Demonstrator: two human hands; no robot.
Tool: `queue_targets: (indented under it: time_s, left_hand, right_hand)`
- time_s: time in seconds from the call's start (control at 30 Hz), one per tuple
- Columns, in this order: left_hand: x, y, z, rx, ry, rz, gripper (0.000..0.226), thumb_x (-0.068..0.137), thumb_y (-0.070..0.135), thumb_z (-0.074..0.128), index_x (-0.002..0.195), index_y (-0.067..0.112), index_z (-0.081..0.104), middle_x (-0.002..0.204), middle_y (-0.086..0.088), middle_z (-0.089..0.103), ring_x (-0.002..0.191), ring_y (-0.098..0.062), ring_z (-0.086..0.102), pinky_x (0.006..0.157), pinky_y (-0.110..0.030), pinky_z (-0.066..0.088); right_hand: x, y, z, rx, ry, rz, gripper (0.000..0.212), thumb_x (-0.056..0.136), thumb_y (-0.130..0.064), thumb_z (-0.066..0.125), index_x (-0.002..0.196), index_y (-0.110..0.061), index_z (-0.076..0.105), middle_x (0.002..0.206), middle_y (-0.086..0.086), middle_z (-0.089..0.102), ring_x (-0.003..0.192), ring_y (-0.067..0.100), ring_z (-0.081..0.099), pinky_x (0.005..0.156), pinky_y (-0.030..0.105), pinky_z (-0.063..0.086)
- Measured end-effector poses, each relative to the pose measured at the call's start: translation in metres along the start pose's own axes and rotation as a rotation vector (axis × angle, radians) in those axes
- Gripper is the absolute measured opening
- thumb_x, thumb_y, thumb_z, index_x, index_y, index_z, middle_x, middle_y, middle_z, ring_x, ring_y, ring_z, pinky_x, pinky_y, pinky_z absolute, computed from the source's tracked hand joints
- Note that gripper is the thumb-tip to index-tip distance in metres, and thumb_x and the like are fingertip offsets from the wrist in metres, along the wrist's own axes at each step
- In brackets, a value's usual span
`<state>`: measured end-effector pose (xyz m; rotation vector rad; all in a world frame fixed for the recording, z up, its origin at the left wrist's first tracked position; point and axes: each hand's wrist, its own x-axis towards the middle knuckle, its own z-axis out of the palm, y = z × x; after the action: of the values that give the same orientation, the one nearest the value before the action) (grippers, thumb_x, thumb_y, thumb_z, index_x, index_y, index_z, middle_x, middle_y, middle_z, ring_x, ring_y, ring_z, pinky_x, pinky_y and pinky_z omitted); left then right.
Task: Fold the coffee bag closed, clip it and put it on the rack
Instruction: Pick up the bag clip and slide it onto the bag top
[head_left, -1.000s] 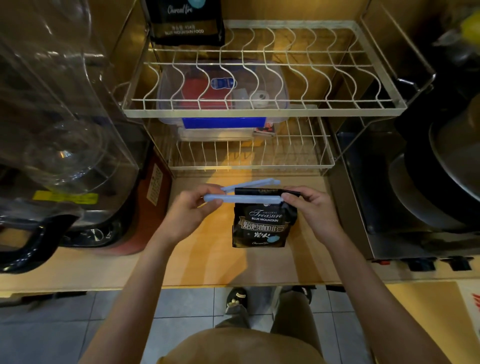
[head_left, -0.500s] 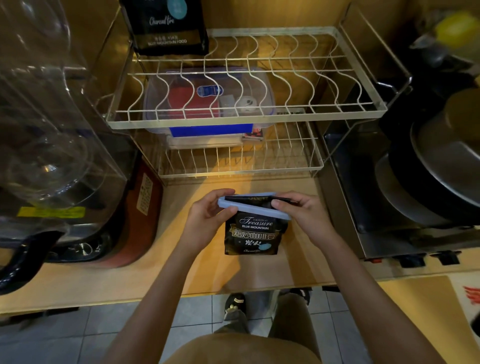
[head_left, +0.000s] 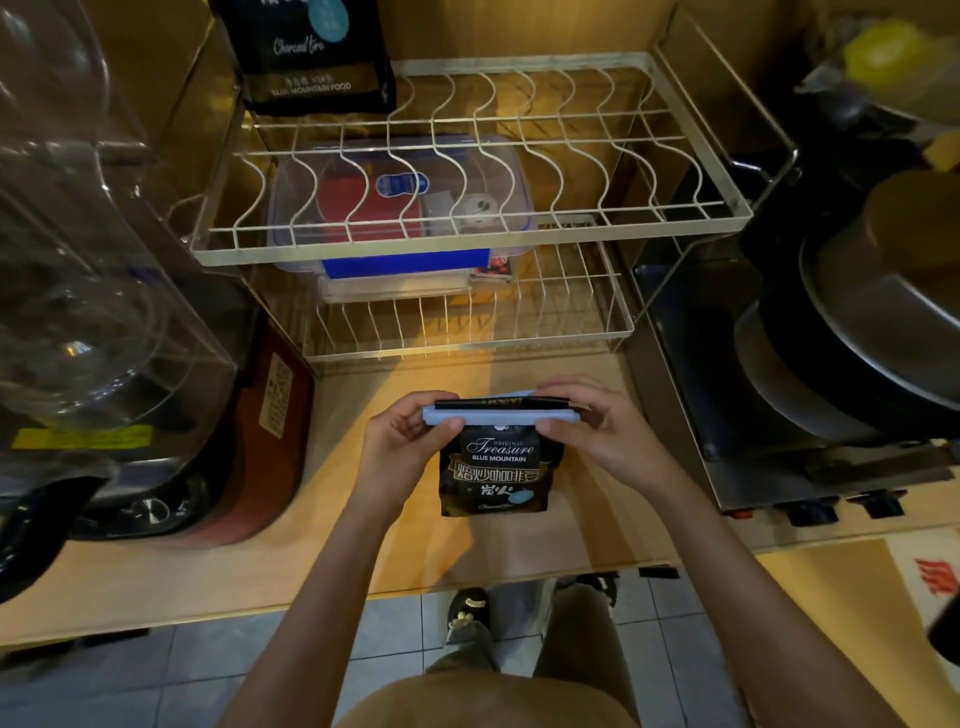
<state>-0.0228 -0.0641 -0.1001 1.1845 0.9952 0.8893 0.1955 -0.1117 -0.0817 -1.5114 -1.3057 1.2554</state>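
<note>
We are pinching the clip (head_left: 501, 415) shut across the folded top of the coffee bag (head_left: 496, 475), upright on the counter (head_left: 363, 519); left hand (head_left: 402, 447) and right hand (head_left: 592, 431) should be pressing evenly from both ends.

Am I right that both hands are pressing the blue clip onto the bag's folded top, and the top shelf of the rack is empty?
Not quite. The head view shows another coffee bag already standing at the rack's back left corner. The rest holds: both hands press the blue clip.
</note>
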Motion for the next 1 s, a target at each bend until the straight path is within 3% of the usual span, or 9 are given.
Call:
queue_targets:
  time_s: [0.07, 0.17, 0.27, 0.37, 0.47, 0.57, 0.73, 0.87, 1.0]
  left_hand:
    - [0.0, -0.002, -0.001, 0.002, -0.001, 0.0, 0.025, 0.077, -0.003, 0.061, 0.09, 0.018, 0.063, 0.075, 0.012, 0.074, 0.074, -0.004, 0.067, 0.061, -0.014, 0.052]
    - [0.001, -0.003, -0.003, 0.009, -0.007, 0.011, 0.024, 0.076, -0.002, 0.062, 0.089, 0.018, 0.064, 0.076, 0.01, 0.074, 0.075, -0.007, 0.067, 0.061, -0.015, 0.053]
    - [0.001, -0.001, -0.005, 0.029, -0.026, 0.006, 0.024, 0.075, -0.003, 0.063, 0.088, 0.018, 0.064, 0.076, 0.01, 0.074, 0.075, -0.008, 0.068, 0.061, -0.015, 0.053]
    - [0.001, 0.007, -0.008, 0.117, -0.072, -0.008, 0.024, 0.074, -0.001, 0.065, 0.087, 0.019, 0.064, 0.078, 0.012, 0.073, 0.077, -0.006, 0.067, 0.062, -0.014, 0.052]
    - [0.008, 0.022, -0.008, 0.482, -0.126, 0.056, 0.027, 0.074, 0.007, 0.069, 0.092, 0.026, 0.061, 0.089, 0.018, 0.065, 0.085, -0.002, 0.061, 0.07, -0.012, 0.048]
    - [0.014, 0.037, 0.009, 0.951, -0.158, 0.241, 0.032, 0.076, 0.023, 0.068, 0.106, 0.026, 0.059, 0.097, 0.011, 0.062, 0.092, -0.007, 0.055, 0.08, -0.025, 0.045]
    - [0.021, 0.036, 0.052, 1.194, -0.372, 0.412, 0.036, 0.085, 0.025, 0.055, 0.12, 0.015, 0.051, 0.114, -0.008, 0.059, 0.106, -0.022, 0.049, 0.085, -0.034, 0.041]
    - [0.022, 0.032, 0.054, 1.19, -0.392, 0.39, 0.034, 0.089, 0.023, 0.05, 0.121, 0.013, 0.051, 0.109, -0.012, 0.056, 0.105, -0.025, 0.048, 0.084, -0.034, 0.039]
    - [0.022, 0.033, 0.051, 1.144, -0.389, 0.407, 0.032, 0.088, 0.019, 0.052, 0.118, 0.011, 0.054, 0.106, -0.013, 0.059, 0.103, -0.025, 0.049, 0.084, -0.031, 0.037]
  right_hand:
    - [-0.002, 0.002, -0.002, 0.095, 0.008, 0.011, 0.048, 0.073, -0.019, 0.071, 0.117, -0.031, 0.056, 0.114, -0.008, 0.059, 0.111, 0.009, 0.056, 0.089, 0.022, 0.052]
    - [-0.001, 0.005, -0.003, 0.144, 0.078, 0.051, 0.058, 0.072, -0.012, 0.074, 0.124, -0.023, 0.052, 0.112, -0.007, 0.062, 0.103, 0.005, 0.061, 0.084, 0.015, 0.052]
    - [0.0, 0.005, -0.003, 0.128, 0.131, 0.02, 0.041, 0.068, -0.002, 0.076, 0.106, -0.014, 0.064, 0.096, -0.006, 0.068, 0.087, 0.001, 0.066, 0.07, 0.012, 0.054]
    - [0.0, 0.006, -0.001, 0.135, 0.189, 0.0, 0.03, 0.064, 0.004, 0.077, 0.088, -0.012, 0.068, 0.087, -0.001, 0.071, 0.08, 0.004, 0.068, 0.069, 0.02, 0.058]
    - [0.0, 0.009, 0.001, 0.145, 0.23, 0.0, 0.028, 0.061, 0.005, 0.079, 0.083, -0.01, 0.069, 0.085, 0.003, 0.071, 0.076, 0.006, 0.069, 0.067, 0.02, 0.057]
    - [0.0, 0.012, 0.002, 0.151, 0.226, 0.003, 0.027, 0.06, 0.003, 0.079, 0.081, -0.012, 0.069, 0.084, 0.002, 0.071, 0.076, 0.009, 0.07, 0.065, 0.021, 0.058]
    - [0.0, 0.014, -0.001, 0.144, 0.218, -0.024, 0.029, 0.059, 0.003, 0.08, 0.076, -0.017, 0.068, 0.082, 0.0, 0.071, 0.073, 0.005, 0.069, 0.064, 0.021, 0.057]
    - [-0.002, 0.015, 0.001, 0.072, 0.242, -0.047, 0.026, 0.062, -0.001, 0.08, 0.082, -0.014, 0.069, 0.084, 0.0, 0.07, 0.076, -0.002, 0.065, 0.067, 0.011, 0.052]
    - [-0.009, 0.011, -0.007, -0.071, 0.138, -0.066, 0.03, 0.076, -0.007, 0.071, 0.106, -0.012, 0.065, 0.103, 0.002, 0.066, 0.097, 0.007, 0.06, 0.082, 0.008, 0.046]
